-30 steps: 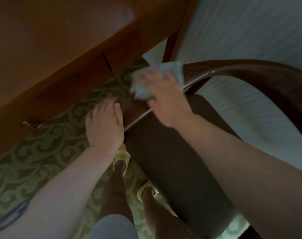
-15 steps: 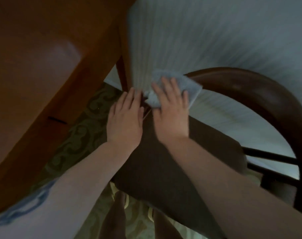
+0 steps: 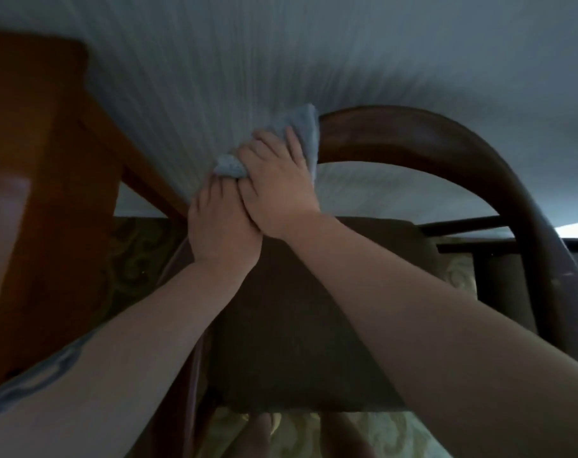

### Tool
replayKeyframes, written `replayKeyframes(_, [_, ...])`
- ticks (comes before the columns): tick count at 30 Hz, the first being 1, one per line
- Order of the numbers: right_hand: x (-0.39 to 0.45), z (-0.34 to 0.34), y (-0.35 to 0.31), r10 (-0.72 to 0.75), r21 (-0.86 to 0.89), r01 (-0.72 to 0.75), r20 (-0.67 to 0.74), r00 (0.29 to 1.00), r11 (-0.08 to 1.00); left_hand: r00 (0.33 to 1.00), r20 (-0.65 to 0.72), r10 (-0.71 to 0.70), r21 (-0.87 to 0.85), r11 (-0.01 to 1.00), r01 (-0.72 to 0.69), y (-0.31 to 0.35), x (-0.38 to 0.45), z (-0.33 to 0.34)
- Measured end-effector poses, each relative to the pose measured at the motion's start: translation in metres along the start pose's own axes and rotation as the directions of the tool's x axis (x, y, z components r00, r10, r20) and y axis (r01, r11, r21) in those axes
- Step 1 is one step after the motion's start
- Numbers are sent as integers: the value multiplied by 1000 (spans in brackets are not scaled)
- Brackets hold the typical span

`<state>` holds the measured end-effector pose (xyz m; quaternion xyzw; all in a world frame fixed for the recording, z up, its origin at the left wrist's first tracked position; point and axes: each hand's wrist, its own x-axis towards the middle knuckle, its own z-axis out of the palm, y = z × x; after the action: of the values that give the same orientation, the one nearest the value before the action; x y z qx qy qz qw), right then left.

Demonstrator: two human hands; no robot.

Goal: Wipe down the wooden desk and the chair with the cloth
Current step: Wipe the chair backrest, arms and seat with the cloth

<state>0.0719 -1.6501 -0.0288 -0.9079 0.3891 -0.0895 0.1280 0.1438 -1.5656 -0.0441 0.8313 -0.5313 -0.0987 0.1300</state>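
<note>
Soft blue cloth [image 3: 301, 135] is bunched under my right hand [image 3: 277, 190], fingers curled over it and pressing it on the left end of the chair [image 3: 446, 147] back's curved wooden rail. My left hand [image 3: 221, 223] lies just below and touching the right one, fingers bent over the chair frame; whether it grips anything I cannot tell. I judge the cloth light, limp and easy to crumple, best taken as a wad in the palm so it stays put on the glossy, probably slick rail. To me the chair looks stiff and fairly heavy; steady it by the rail. Left of both hands stands the wooden worktop [image 3: 50, 193]. No brand, label or writing is legible anywhere.
</note>
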Motion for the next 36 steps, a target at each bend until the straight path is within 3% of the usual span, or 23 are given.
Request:
replayKeyframes(2, [5,-11,19,-56,-74,58,24,998,996,1000,21,-16,-57,998,17,2,8,-5])
replayKeyframes(4, [5,-22,58,170,-115,-181,-104,980,977,998,47,36,-113,993,-31,4,21,-8])
replayKeyframes(6, [-3,-33,82,404,-78,-432,-235,884,899,991,32,133,-125,984,-128,11,39,-9])
replayKeyframes(8, [4,-32,70,471,-82,-500,-232,851,862,985,25,169,-146,976,-164,20,53,-5])
replayKeyframes(10, [21,-24,45,372,-120,-386,-125,920,915,992,25,125,-139,983,-120,30,61,0])
replayKeyframes(12, [29,-17,29,216,-103,-222,-67,974,970,997,20,70,-8,998,-70,33,60,6])
replayKeyframes(16, [23,-36,61,89,-196,-103,-81,993,975,1000,-1,29,8,1000,-29,38,62,5])
replayKeyframes(18, [16,-46,93,205,-228,-238,-159,966,944,999,11,47,-1,999,-47,39,64,2])
replayKeyframes(21, [14,-57,112,531,-138,-578,-269,803,804,990,81,114,-36,993,-112,31,69,-3])
replayKeyframes(23, [32,-51,92,617,-175,-649,-206,760,741,979,132,153,-59,988,-146,29,71,-6])
replayKeyframes(25, [47,-37,57,496,-236,-509,-115,861,828,979,154,131,-56,991,-124,30,70,-8])
replayKeyframes(27, [49,-22,34,276,-190,-292,-103,956,938,986,138,93,-23,996,-91,30,66,-8])
replayKeyframes(30, [35,-36,57,177,-129,-194,-133,975,973,990,96,106,27,994,-109,33,63,-8])
replayKeyframes(33, [23,-54,113,369,-149,-404,-217,904,902,992,72,103,19,994,-104,32,63,-9])
replayKeyframes(36, [-4,-65,163,624,-166,-685,-303,720,710,992,60,114,29,993,-116,30,61,-7])
